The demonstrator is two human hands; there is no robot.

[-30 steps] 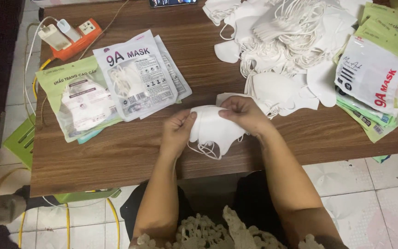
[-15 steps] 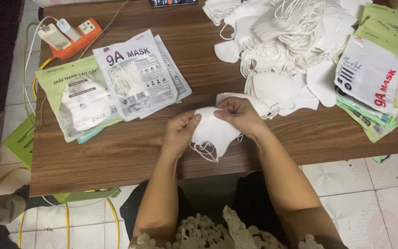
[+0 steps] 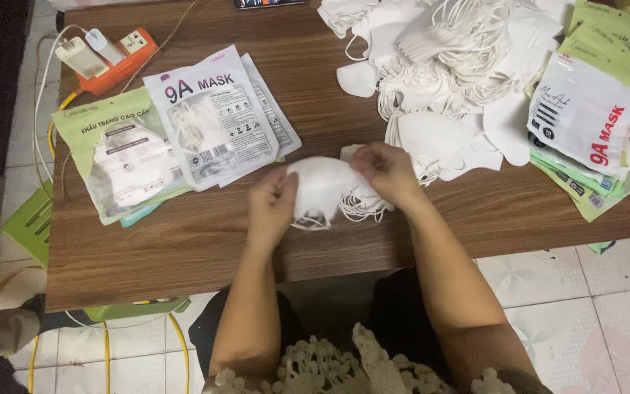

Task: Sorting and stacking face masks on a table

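Both hands on one white mask (image 3: 324, 188) just above near table (image 3: 184, 248) edge. Left hand (image 3: 271, 203) fingers curled round mask's left side; right hand (image 3: 386, 169) pinches right edge, ear loops (image 3: 362, 206) dangling. Few filled packets (image 3: 213, 117) lie left. Big pile of loose masks (image 3: 446, 66) far right, empty pouches (image 3: 592, 124) beside: judging most of packing left.
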